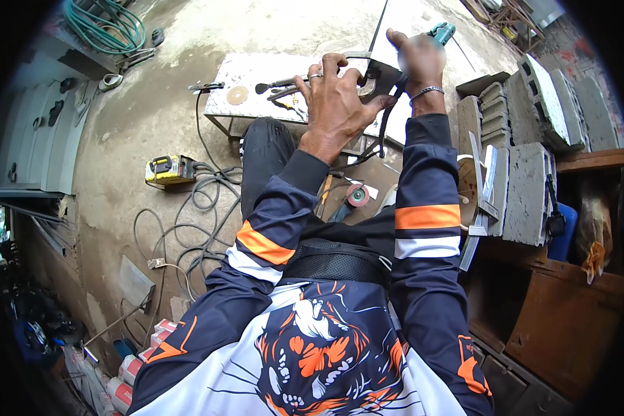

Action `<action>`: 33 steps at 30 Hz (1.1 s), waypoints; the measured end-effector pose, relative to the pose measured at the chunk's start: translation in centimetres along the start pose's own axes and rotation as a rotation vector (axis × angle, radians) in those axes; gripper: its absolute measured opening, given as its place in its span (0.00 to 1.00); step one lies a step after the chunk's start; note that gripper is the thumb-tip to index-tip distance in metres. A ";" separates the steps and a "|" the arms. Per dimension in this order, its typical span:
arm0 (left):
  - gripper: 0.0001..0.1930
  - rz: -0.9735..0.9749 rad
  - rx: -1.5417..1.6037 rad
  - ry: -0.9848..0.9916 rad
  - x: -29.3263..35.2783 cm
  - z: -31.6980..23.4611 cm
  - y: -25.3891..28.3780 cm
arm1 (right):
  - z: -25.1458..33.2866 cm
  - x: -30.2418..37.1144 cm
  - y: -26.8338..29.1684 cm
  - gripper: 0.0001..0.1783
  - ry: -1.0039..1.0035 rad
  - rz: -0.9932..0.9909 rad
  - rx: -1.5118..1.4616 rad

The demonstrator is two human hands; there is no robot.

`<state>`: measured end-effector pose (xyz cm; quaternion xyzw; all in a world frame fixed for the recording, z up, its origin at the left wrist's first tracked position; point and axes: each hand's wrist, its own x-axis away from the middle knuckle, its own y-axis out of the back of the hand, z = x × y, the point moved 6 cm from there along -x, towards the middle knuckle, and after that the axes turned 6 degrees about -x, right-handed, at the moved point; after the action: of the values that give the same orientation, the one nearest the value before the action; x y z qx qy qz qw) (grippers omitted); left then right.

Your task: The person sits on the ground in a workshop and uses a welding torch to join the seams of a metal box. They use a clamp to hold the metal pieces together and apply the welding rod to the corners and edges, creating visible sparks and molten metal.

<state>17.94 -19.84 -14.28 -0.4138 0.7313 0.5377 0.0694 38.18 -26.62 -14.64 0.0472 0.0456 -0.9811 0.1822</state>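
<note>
Left hand (336,104): fingers spread above a clamp-like metal piece (369,87), right side of the white worktable (253,69). Right hand (423,66): blurred; grip cannot be determined. Caution: loose finger contact may let the piece shift, pinching fingertips

A curved grey clamp (369,86) sits beside a dark metal piece (385,75).

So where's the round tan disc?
In the head view, the round tan disc lies on the left end of the white table, just right of the cable clamp.
</note>
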 end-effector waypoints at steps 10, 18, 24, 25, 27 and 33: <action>0.42 0.058 0.122 -0.146 -1.3 -0.1 0.6 | -0.4 -0.4 2.0 0.59 0.078 -0.119 0.058; 0.39 0.056 0.316 0.009 -1.6 0.7 -0.1 | -0.2 0.0 1.4 0.59 0.080 -0.139 0.148; 0.42 0.116 0.159 0.175 -2.3 -0.6 0.5 | 0.0 0.2 0.5 0.58 0.076 -0.160 0.194; 0.44 0.115 0.134 0.181 -2.3 -0.6 0.5 | -0.1 0.2 0.6 0.58 0.073 -0.169 0.210; 0.42 0.105 0.150 0.182 -2.3 -0.9 0.4 | -0.3 -0.2 0.7 0.58 0.086 -0.170 0.185; 0.38 0.019 0.111 0.235 -1.6 -0.8 0.2 | 0.3 0.3 0.2 0.58 0.103 -0.168 0.191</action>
<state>19.11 -19.69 -12.93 -0.4628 0.7669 0.4446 0.0009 37.94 -26.96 -14.44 0.1105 -0.0351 -0.9891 0.0913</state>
